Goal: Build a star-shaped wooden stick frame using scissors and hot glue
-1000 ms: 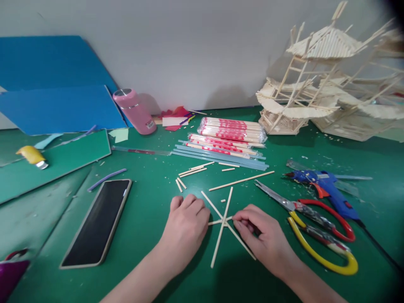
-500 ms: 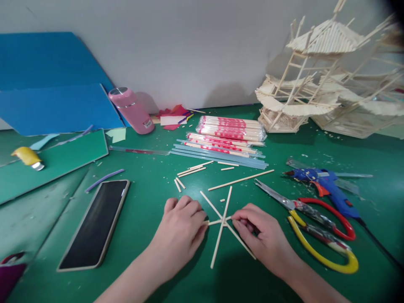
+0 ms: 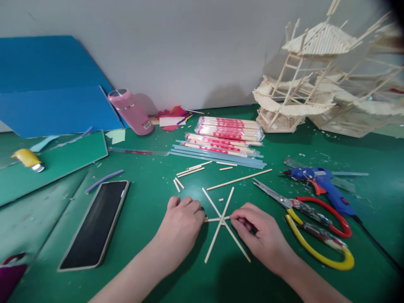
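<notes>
Several thin wooden sticks (image 3: 213,241) cross at one middle point in a star shape on the green table (image 3: 158,286). My left hand (image 3: 183,223) is closed around the left end of the horizontal wooden stick (image 3: 213,219), its fingertips partly hidden. On the other side my right hand (image 3: 257,231) pinches that stick's right end between thumb and forefinger. A tiny stick offcut (image 3: 221,200) lies just above the star. Beyond it are a longer loose stick (image 3: 240,179) and several short cut pieces (image 3: 190,171).
To the right lie scissors (image 3: 303,210) with red and yellow handles and a blue glue gun (image 3: 322,181). A phone (image 3: 94,227) rests at left. Behind are wrapped stick bundles (image 3: 229,128), glue sticks (image 3: 217,155), a pink bottle (image 3: 132,113) and a stick-built tower (image 3: 293,92).
The crossed sticks have turned slightly, the lower ends shifting left and the upper ends right. Both hands keep their grip on the horizontal stick. The view has shifted a little.
</notes>
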`<state>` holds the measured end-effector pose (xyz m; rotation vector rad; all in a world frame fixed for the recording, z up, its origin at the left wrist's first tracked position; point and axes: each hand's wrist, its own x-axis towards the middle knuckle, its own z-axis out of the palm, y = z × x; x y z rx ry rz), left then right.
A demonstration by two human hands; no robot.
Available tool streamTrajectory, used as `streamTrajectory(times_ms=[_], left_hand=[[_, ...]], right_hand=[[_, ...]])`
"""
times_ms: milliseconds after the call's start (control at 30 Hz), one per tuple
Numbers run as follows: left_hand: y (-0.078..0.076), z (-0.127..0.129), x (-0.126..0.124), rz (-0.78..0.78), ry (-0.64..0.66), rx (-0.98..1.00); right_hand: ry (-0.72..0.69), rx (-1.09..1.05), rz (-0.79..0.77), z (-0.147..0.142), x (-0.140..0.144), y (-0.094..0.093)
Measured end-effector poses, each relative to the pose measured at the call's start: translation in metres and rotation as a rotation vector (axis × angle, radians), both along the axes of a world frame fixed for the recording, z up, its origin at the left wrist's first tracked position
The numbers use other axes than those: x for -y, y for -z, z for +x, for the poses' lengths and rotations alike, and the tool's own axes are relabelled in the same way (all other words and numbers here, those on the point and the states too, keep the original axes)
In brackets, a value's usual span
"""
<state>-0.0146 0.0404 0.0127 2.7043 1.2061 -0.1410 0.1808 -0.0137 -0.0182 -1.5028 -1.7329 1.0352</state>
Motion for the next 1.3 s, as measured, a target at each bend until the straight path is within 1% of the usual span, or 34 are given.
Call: streamTrajectory(times_ms=[167, 233, 333, 500, 700, 833, 933, 1167, 1233, 1300], left_hand=[[0.002, 0.003, -0.003, 0.008, 0.08, -0.045], [0.001, 0.005, -0.004, -0.002, 0.118, -0.065], [-0.003, 0.009, -0.004, 0.001, 0.141, -0.078], [-0.002, 0.009, -0.003, 0.043, 0.132, -0.041], [0.001, 0.003, -0.001, 0.052, 0.058, 0.02], [-0.001, -0.001, 0.003, 0.049, 0.012, 0.064], [-0.002, -0.001, 0.006, 0.031, -0.014, 0.145], [-0.005, 0.008, 0.016, -0.009, -0.037, 0.324], [-0.007, 0.012, 0.019, -0.054, -0.038, 0.369], [-0.009, 0.015, 0.022, -0.114, -0.046, 0.415]], right_hand=[[-0.019, 0.077, 0.084, 0.001, 0.0, 0.003], [-0.021, 0.109, 0.112, 0.001, 0.0, 0.005], [-0.017, 0.171, 0.143, 0.001, 0.0, 0.008], [-0.035, 0.305, 0.187, -0.002, -0.001, 0.008], [-0.046, 0.373, 0.207, -0.004, 0.0, 0.005], [-0.053, 0.367, 0.218, -0.002, 0.002, 0.006], [-0.05, 0.349, 0.228, -0.001, 0.004, 0.007], [0.0, 0.224, 0.27, 0.001, 0.007, 0.005], [-0.037, 0.162, 0.289, 0.0, 0.008, 0.003], [-0.109, 0.119, 0.298, -0.002, 0.01, 0.0]])
